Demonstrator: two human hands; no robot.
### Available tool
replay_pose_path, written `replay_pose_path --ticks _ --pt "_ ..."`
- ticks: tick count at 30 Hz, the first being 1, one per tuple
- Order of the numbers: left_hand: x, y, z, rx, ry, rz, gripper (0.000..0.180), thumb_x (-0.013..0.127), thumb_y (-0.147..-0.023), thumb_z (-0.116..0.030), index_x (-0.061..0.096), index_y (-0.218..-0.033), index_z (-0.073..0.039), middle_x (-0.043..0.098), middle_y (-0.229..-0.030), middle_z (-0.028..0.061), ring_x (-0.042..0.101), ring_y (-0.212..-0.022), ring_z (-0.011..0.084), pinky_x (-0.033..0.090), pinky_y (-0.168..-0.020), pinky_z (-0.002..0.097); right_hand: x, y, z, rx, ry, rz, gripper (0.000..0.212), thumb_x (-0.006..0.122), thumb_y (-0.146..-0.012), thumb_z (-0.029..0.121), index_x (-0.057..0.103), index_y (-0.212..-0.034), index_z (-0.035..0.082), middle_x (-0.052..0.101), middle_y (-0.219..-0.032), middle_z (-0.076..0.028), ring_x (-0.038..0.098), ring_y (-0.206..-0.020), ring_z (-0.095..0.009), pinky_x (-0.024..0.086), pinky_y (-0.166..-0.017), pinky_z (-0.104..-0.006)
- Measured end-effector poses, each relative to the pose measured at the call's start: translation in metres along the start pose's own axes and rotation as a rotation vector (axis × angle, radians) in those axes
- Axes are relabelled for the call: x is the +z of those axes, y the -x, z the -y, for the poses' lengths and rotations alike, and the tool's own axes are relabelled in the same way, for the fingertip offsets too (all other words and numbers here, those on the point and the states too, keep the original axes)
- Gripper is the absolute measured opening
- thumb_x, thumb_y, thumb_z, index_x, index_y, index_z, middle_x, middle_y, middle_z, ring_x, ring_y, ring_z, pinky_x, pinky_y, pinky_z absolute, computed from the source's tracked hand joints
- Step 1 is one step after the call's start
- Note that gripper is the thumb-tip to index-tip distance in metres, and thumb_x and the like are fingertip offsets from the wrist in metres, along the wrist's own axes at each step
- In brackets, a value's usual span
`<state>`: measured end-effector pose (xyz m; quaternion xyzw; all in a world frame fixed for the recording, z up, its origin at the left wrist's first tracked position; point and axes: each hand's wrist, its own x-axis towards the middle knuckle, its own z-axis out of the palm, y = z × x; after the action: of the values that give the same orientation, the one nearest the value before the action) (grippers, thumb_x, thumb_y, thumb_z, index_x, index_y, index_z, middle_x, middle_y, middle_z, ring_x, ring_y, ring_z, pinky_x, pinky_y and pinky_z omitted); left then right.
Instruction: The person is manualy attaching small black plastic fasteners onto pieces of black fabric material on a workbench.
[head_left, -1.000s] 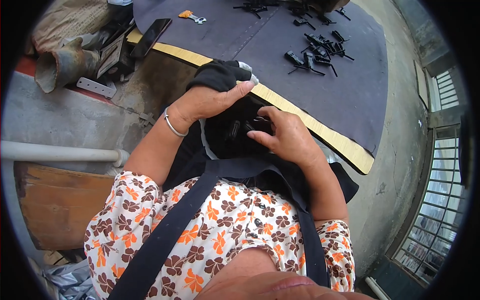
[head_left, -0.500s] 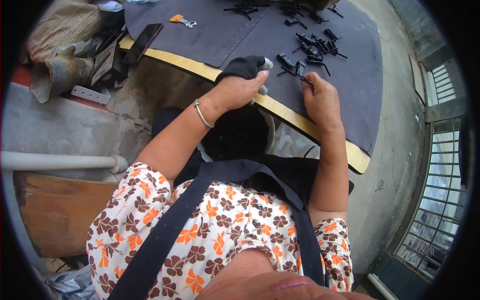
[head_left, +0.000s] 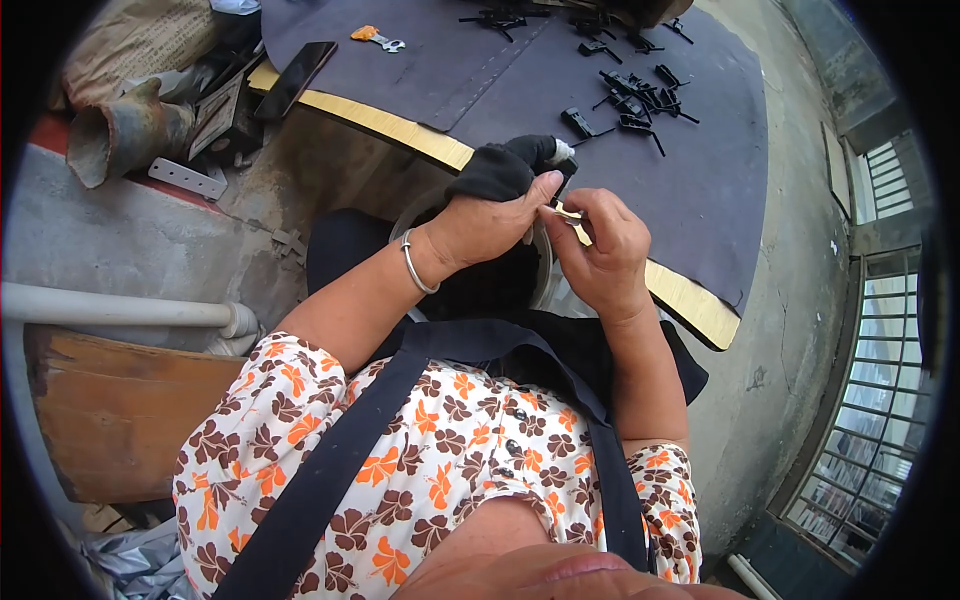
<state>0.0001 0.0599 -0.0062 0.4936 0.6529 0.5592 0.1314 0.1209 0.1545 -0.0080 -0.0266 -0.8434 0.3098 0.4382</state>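
Note:
My left hand, partly covered by a black glove with whitish wrapped fingertips, is closed at the table's near edge. It grips a small black part, mostly hidden by the fingers. Just to the right, my right hand is bare and pinches close against the left thumb. A thin shiny edge shows at its fingertips, too small to name. Beyond the hands, a loose black part with a thin rod lies on the dark table mat.
Several similar black parts lie in a heap farther back. A wrench with an orange grip and a phone are at the left of the table. Below the edge stands a bucket. A rusty pipe piece sits far left.
My right hand has moved left and nearer me, off the mat to my left hand. The black part it held beside the loose one is now between the hands.

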Motion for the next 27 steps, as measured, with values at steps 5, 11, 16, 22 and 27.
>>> replay_pose_path --ticks 5,11,16,22,27 --pt "-0.006 0.004 -0.012 -0.010 0.164 0.130 0.022 0.056 -0.084 -0.011 0.058 -0.099 0.004 0.062 -0.068 0.0138 0.058 -0.060 0.0216 0.045 -0.057 0.0297 -0.001 0.002 -0.013 0.560 -0.451 -0.011 0.015 0.061 -0.087 0.010 0.054 -0.075 0.003 0.044 -0.065 0.009 0.036 -0.059 0.000 0.028 -0.049 -0.0175" --pt "-0.007 0.004 -0.016 -0.044 0.062 0.152 0.020 0.057 -0.082 -0.009 0.057 -0.098 0.004 0.062 -0.070 0.0091 0.058 -0.059 0.0167 0.046 -0.057 0.0269 -0.011 0.000 -0.014 0.554 -0.461 0.161 0.023 0.054 -0.092 0.018 0.053 -0.076 0.002 0.043 -0.064 0.008 0.036 -0.061 -0.001 0.030 -0.051 -0.0190" --pt "-0.004 0.003 -0.005 0.435 -0.342 -0.036 0.017 0.058 -0.081 -0.004 0.058 -0.096 0.005 0.064 -0.085 0.0125 0.061 -0.072 0.0208 0.048 -0.067 0.0297 -0.001 0.004 -0.016 0.534 -0.271 0.242 0.026 0.050 -0.094 0.019 0.052 -0.077 -0.001 0.048 -0.068 0.006 0.040 -0.065 -0.005 0.037 -0.058 -0.0214" --pt "-0.005 0.003 -0.007 0.444 -0.472 0.023 0.006 0.059 -0.078 -0.002 0.060 -0.081 0.004 0.062 -0.095 0.0159 0.061 -0.081 0.0279 0.047 -0.073 0.0340 0.016 0.012 -0.024 0.511 -0.370 0.079 0.022 0.053 -0.091 0.017 0.054 -0.076 0.000 0.045 -0.056 -0.005 0.036 -0.052 -0.011 0.035 -0.049 -0.0280" --pt "-0.014 -0.002 -0.008 0.223 -0.059 0.006 0.013 0.059 -0.080 -0.008 0.059 -0.083 0.005 0.060 -0.086 0.0151 0.057 -0.073 0.0288 0.047 -0.069 0.0348 -0.008 -0.001 -0.007 0.551 -0.428 0.159 0.015 0.056 -0.090 0.012 0.057 -0.095 -0.002 0.056 -0.077 0.002 0.049 -0.072 -0.006 0.042 -0.066 -0.0202"
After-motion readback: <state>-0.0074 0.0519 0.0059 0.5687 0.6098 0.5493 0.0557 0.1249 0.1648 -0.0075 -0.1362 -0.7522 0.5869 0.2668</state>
